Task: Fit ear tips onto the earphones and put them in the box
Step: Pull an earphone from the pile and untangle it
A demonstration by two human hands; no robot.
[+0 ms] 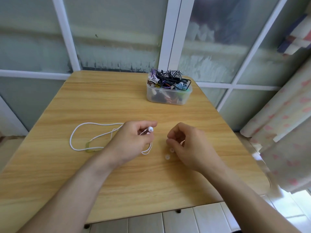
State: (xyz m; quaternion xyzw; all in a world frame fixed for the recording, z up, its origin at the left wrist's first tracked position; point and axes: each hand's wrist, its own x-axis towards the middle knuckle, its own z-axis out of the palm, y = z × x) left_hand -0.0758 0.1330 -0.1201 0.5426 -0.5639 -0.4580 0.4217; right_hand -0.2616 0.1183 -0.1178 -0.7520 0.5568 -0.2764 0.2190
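- Left hand point(133, 137): fingers curled, thumb + forefinger pinching a white earbud point(150, 129) by its body, nozzle end pointing toward the right hand. No tip on it yet, as far as I can see.
- Right hand point(183, 142): fingers curled in, fingertips bunched close together just across from the earbud; can't tell whether they pinch an ear tip or nothing, too small/hidden.
- Two clear ear tips point(169, 153) lie on the desk point(117, 105) just below the right hand's fingers, side by side, not touching the hand.
- Handling, my guess: tips are soft silicone, v. light, slippery, easy to flick away; pinch at the skirt rim, push the bore over the nozzle. Earbud is small, rigid; hold the body, not the wire.
- White cable point(80, 132) trails from under the left hand and loops out to its far side on the desk; limp, will drag and tangle, so gather before boxing.
- Clear plastic box point(168, 96) well beyond the hands, toward the desk's far edge, nearer the right hand's side; no lid on. Heaped over the rim w/ tangled earphones & cables: black, purple, blue, striped.
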